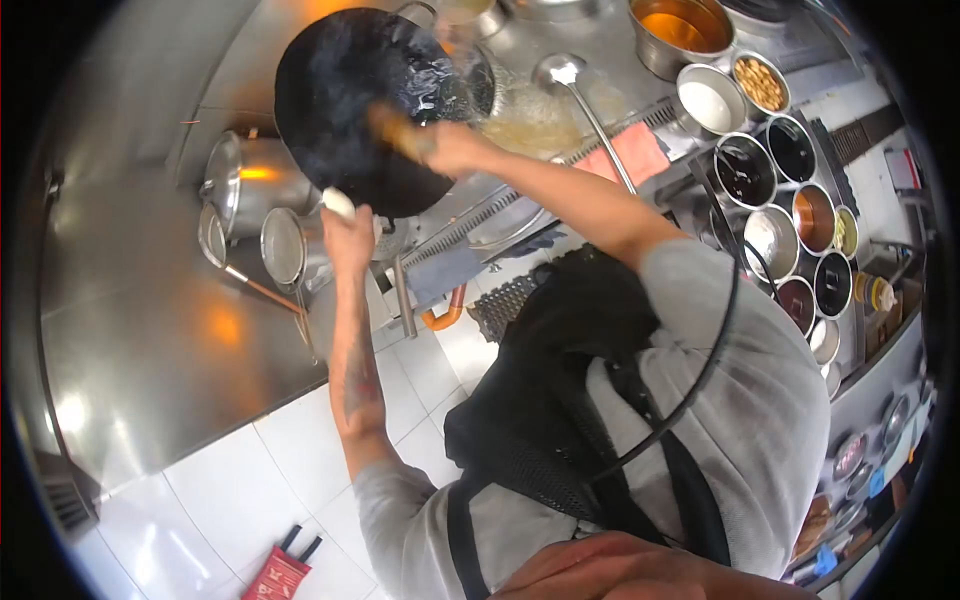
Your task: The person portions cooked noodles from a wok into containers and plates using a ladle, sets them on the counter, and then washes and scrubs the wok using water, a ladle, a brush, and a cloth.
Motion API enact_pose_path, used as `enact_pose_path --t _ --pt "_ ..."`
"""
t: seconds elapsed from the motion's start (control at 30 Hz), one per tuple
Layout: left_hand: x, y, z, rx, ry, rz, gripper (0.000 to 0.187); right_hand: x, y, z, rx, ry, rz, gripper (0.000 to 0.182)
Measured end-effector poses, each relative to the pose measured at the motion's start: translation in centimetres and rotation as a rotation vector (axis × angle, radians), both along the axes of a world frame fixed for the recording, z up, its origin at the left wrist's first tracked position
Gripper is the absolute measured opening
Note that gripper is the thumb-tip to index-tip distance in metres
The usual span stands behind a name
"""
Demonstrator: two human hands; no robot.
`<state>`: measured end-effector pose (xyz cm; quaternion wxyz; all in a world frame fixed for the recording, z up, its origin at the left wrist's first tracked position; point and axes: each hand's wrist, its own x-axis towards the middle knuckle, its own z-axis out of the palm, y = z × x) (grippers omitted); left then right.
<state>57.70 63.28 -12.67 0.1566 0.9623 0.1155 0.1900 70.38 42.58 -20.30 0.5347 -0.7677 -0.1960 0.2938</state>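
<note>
A large black wok (335, 100) is tilted up over the stove, with wet, shiny patches and faint steam inside. My left hand (348, 238) is closed at its near rim around a white cloth (339, 203); the grip on the wok itself is partly hidden. Inside the wok, my right hand (458, 150) is closed on a brown, motion-blurred scrubbing brush (396, 132). The brush's bristle end is too smeared to make out clearly.
A ladle (590, 105) lies right of the wok by a pink cloth (625, 158). Several seasoning pots, including one of peanuts (760, 83), stand at right. A steel pot (258, 185) and a strainer (284, 247) are at left. A red packet (277, 576) lies on the floor.
</note>
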Motion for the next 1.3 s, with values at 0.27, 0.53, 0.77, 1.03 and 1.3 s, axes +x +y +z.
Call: enact_pose_path --t 0.27,0.53,0.77,1.03,1.3 --pt "-1.7 4.0 -2.7 -0.096 -0.138 0.072 0.035 -10.0 -3.4 -10.7 -0.340 -0.692 0.069 0.023" --pt "-0.8 6.9 -6.9 -1.632 0.099 0.371 0.015 -4.4 -15.2 -11.2 -0.613 -0.539 -0.244 0.037" --pt "9.8 -1.7 -17.1 -1.922 -0.174 0.419 0.016 -9.6 -17.8 -16.1 -0.344 -0.507 -0.639 0.033" --pt "4.4 1.4 -17.7 -2.092 0.017 0.102 0.028 -12.5 -23.7 -11.6 0.044 0.434 -0.663 0.016" --pt "-5.5 -1.1 -17.7 -1.633 -0.235 0.277 0.035 14.1 -28.0 -6.3 -0.781 -0.856 -0.550 0.027"
